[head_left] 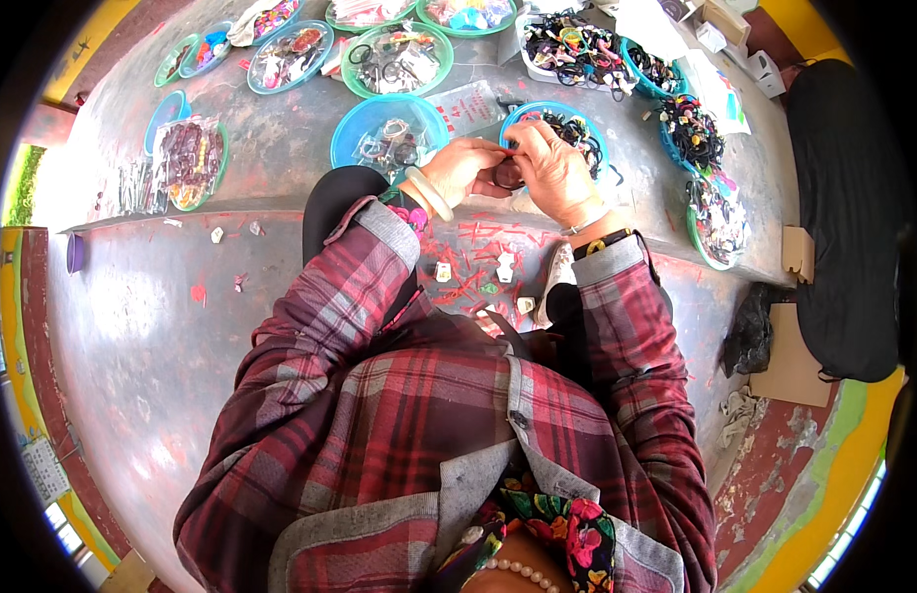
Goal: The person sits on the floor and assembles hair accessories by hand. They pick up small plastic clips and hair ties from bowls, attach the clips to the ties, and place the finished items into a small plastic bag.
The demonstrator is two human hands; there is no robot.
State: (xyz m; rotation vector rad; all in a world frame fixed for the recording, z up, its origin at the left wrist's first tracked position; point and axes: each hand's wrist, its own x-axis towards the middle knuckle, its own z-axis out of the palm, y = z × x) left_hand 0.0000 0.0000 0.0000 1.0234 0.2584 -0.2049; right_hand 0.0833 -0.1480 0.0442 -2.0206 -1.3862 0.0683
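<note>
At the edge of the grey concrete ledge (281, 148), with bare floor on the left, the left hand (463, 168) and right hand (555, 170) pinch 1 small dark ring-shaped band (508, 176) between closed fingers. It sits just in front of a round blue plastic bowl (538, 111) full of dark hair ties. Another blue bowl (365, 133) nearby holds clear packets, and a green bowl (441, 61) holds black loops.

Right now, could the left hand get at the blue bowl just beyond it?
Probably yes: the left hand sits right beside the blue bowl, nothing lying between, though both hands are busy on a small dark ring.
</note>
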